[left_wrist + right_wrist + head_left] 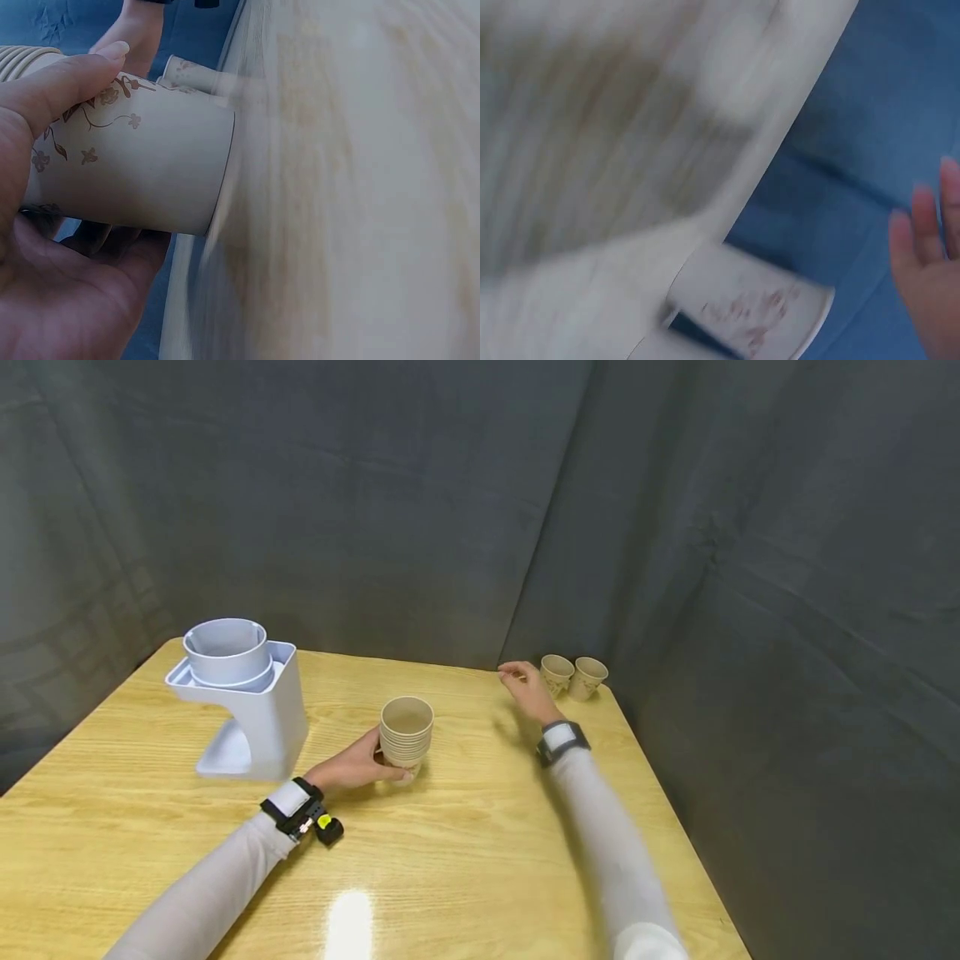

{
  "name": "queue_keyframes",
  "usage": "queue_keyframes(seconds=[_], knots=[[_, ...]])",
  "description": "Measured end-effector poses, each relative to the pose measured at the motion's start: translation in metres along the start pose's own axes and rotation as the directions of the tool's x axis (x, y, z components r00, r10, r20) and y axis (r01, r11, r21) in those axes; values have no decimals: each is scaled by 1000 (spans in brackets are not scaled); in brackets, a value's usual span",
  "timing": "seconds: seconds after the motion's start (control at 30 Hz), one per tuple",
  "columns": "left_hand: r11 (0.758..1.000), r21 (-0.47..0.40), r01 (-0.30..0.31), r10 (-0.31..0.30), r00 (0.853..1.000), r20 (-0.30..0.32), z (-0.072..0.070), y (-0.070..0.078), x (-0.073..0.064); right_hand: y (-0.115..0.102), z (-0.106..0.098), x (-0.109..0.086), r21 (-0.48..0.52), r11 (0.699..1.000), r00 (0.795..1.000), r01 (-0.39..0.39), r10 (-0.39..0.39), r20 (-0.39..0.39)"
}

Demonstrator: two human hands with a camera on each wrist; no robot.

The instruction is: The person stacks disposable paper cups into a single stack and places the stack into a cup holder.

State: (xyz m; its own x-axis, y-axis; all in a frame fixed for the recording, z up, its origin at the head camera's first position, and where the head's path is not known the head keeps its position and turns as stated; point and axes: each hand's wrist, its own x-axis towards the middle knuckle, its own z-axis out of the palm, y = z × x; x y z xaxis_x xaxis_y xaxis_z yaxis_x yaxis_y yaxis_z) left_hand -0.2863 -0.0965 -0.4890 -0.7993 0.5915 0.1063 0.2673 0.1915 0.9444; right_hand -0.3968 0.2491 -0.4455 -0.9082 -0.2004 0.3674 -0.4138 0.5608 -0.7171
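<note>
A stack of nested beige paper cups (pixel 406 731) stands near the middle of the table, its open mouths facing up. My left hand (pixel 360 766) grips the stack low on its side, thumb along the front; the left wrist view shows the thumb across the printed flowers of the lowest cup (pixel 150 157). Toward the back right, my right hand (pixel 530 691) is held above the table, fingers loosely bent and holding nothing. Just right of it stand two paper cups, the nearer one (pixel 556 673) and the farther one (pixel 588 678). In the right wrist view a flower-printed cup (pixel 750 300) lies below the fingers.
A white stand (pixel 281 727) with a round, open-topped container (pixel 228 652) on it occupies the table's left side. Dark grey curtains (pixel 360 510) hang behind the table and along its right edge. The wooden table (pixel 450 877) shows a bright light reflection near the front.
</note>
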Motion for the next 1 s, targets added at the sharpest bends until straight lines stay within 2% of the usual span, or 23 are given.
queue_keyframes(seconds=[0.1,0.17,0.3,0.43,0.63,0.73,0.8,1.0], knots=[[1000,-9,-5,5,1000,10,-1,0,0,10,-15,7,-92,994,997,-62,58,-41],[1000,-23,-5,5,1000,16,-1,0,0,17,-24,11,-168,979,993,-114,108,-44],[1000,-31,-4,5,1000,18,-1,-1,-2,28,-39,17,-315,927,978,-204,203,-36],[1000,-22,-5,6,1000,14,-2,-1,-3,37,-50,21,-396,877,958,-271,286,-23],[1000,-17,2,-2,1000,13,-2,1,-3,56,-61,26,-481,823,928,-301,368,49],[1000,-22,7,-6,1000,17,-1,1,-3,68,-62,26,-502,809,919,-306,389,68],[999,-34,13,-13,1000,19,0,1,-4,74,-61,26,-516,801,917,-302,392,72],[999,-42,21,-20,999,33,4,1,-7,80,-58,21,-540,793,930,-282,365,50]])
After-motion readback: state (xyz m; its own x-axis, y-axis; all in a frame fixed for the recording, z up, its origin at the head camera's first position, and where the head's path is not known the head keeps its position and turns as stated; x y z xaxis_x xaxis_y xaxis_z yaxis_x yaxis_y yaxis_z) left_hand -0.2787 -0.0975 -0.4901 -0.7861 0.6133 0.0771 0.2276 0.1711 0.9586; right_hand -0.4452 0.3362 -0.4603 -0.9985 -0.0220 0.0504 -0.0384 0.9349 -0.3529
